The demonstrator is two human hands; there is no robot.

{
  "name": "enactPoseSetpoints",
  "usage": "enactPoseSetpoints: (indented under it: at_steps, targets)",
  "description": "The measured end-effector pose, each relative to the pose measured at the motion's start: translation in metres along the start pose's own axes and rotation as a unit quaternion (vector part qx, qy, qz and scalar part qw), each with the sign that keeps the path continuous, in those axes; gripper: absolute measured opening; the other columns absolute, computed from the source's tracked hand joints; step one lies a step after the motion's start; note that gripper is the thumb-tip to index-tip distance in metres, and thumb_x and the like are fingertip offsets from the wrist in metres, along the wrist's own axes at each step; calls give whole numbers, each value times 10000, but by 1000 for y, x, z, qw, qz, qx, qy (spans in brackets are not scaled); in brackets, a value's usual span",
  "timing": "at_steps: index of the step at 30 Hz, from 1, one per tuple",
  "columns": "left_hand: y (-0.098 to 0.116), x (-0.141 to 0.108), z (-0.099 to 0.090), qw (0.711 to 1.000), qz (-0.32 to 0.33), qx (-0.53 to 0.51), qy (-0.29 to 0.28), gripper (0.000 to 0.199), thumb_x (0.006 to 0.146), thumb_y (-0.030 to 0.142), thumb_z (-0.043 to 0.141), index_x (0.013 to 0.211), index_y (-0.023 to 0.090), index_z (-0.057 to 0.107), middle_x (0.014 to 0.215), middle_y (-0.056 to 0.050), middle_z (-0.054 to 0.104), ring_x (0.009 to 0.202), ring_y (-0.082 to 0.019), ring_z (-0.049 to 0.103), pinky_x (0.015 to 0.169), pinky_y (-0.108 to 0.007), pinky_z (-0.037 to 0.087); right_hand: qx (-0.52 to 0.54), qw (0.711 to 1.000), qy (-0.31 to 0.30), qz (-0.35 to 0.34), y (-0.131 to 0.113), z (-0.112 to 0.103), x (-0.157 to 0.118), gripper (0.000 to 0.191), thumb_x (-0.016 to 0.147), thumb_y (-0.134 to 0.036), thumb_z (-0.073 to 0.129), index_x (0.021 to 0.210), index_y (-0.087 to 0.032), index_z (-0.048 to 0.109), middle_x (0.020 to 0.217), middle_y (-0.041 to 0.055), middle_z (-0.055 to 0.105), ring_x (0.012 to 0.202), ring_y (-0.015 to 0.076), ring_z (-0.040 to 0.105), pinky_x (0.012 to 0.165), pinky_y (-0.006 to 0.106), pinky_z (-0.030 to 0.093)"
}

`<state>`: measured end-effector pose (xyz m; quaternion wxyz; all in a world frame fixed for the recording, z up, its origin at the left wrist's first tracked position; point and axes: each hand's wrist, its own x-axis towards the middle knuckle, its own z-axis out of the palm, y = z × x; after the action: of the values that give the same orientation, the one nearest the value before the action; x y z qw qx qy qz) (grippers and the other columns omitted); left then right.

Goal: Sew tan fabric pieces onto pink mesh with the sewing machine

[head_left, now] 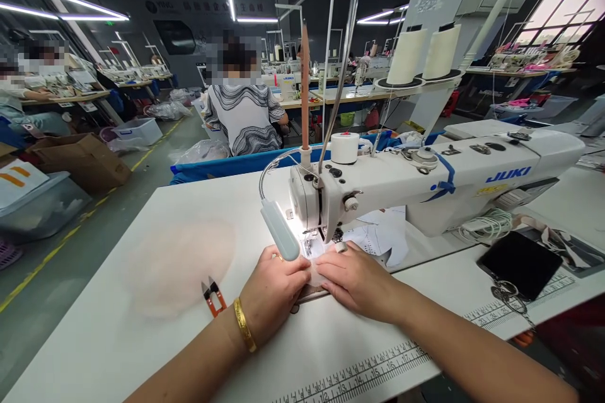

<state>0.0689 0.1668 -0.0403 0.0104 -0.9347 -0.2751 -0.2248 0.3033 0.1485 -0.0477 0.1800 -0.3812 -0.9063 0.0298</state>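
A small piece of sheer pale fabric (314, 273) lies at the needle area of a white sewing machine (454, 170). My left hand (278, 280), with a gold bangle at its wrist, grips the fabric's left side with bent fingers. From the right, my right hand (357, 278) holds the same piece, its fingers close together and a ring on one of them. Both hands sit just in front of the presser foot, fingertips nearly meeting. A grey lamp head (280, 230) partly covers the left fingers. Orange-handled thread snips (214, 297) lie left of my left wrist.
Sheer pale pink fabric (182, 264) spreads over the table's left part. White paper (385, 236) lies under the machine arm. A black phone-like slab (520, 263) with keys rests at right. A printed ruler (359, 381) follows the front edge. A person (243, 110) sits ahead.
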Motion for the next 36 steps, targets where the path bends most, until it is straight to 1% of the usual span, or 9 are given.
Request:
enactPoseSetpoints:
  at_steps: [6,9,13,15,21,23,29,32,36]
  targets:
    - [0,-4,0,1000,4,-14,-1,326,906,-19,440,868,197,681,1010,-8,794,799,-161,694,924,-361,399,5,1000,0,-4,-4,-1,0,163,1014,-188,533,873,-192,616,948,27,698,820,197,552,789,368,379]
    - [-2,-4,1,1000,7,-24,-2,323,930,-12,437,896,196,682,958,-2,792,835,-168,705,924,-362,398,5,1000,5,-2,-3,1,0,154,1008,-177,532,896,-190,637,983,28,716,822,203,562,796,381,382]
    - [-6,-1,3,1000,8,-22,8,321,940,-2,447,936,203,694,956,-21,790,861,-181,716,893,-370,416,8,1000,16,-4,0,5,0,124,1005,-177,546,1014,-188,669,1099,49,738,872,230,588,808,403,393]
    - [-9,0,4,1000,6,-16,11,318,945,9,458,947,213,702,936,-25,786,854,-187,717,879,-371,426,8,1000,18,2,1,6,1,138,1012,-178,539,1049,-189,672,1108,60,740,896,241,597,820,411,398]
    - [-16,2,7,1000,-2,-15,12,279,950,49,493,913,230,702,860,-8,760,797,-185,695,888,-367,456,10,1000,9,19,4,9,4,142,1018,-184,529,924,-199,635,995,71,721,915,245,595,820,398,423]
    - [-17,4,8,1000,-6,-10,16,273,948,58,496,877,229,696,822,-5,742,768,-182,678,865,-355,459,17,999,7,27,5,10,6,151,1010,-172,529,890,-199,615,1000,68,716,909,241,589,823,393,435]
    - [-20,9,9,999,-36,22,7,269,943,81,508,764,222,651,692,5,657,665,-174,597,774,-327,443,12,999,9,41,6,10,8,120,1026,-206,532,985,-219,645,1063,85,713,944,257,591,850,401,448]
    - [-22,10,11,999,-36,27,6,255,938,76,511,774,216,646,719,-1,680,683,-177,606,761,-324,444,8,999,13,47,6,9,8,130,1039,-237,525,1031,-228,655,1057,89,710,958,262,596,844,401,453]
    - [-25,8,11,999,-39,23,23,251,961,94,492,825,216,662,881,-26,748,795,-192,657,860,-361,458,-4,999,26,33,5,8,9,138,1036,-230,522,1049,-229,659,1079,90,712,960,262,602,834,403,462]
